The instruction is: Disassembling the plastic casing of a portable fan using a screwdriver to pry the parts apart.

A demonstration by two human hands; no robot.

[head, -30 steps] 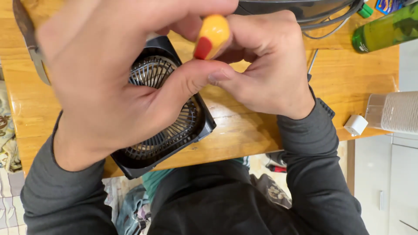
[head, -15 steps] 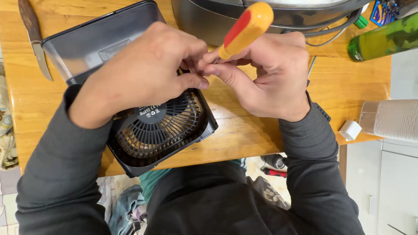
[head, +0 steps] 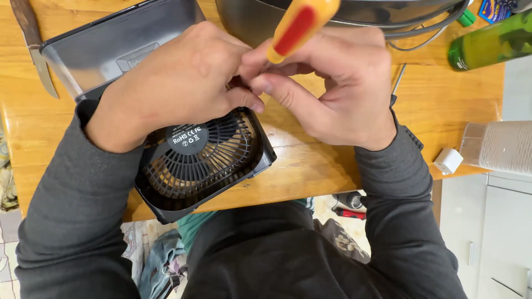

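At the near edge of the worktop point(head: 310, 177), 7 o'clock from your hands, the black fan unit point(head: 202, 160) lies grille-up, tilted, its low corner hanging past the wood. Your left hand point(head: 177, 88) rests on its top edge at about 12 o'clock of the grille, fingers curled down; thumb and forefinger pinch toward the screwdriver tip. Cannot tell whether they grip a small screw or just steady the tip, since that spot is hidden under the knuckles. Your right hand point(head: 338, 94) sits just beside it at 3 o'clock, fingers clenched round the shaft of the yellow-and-red screwdriver point(head: 299, 25), handle pointing up toward the camera.

To do this step well, my read: keep the driver upright over the fastener, press down before turning, let the left hand pin the fan housing so it can't slide off the edge. Pull the unit further onto the worktop if it rocks. Keep the left fingertips clear of the tip in case it slips.

Further out, 11 o'clock, a grey metal tray point(head: 116, 44) touches the fan's back; a knife point(head: 33, 44) lies at 10 o'clock, well apart. At 12 o'clock a dark round pot point(head: 255, 16); at 2 o'clock a green bottle point(head: 487, 44); at 3 o'clock a small white cube point(head: 448, 160) beside a clear container point(head: 501, 147).
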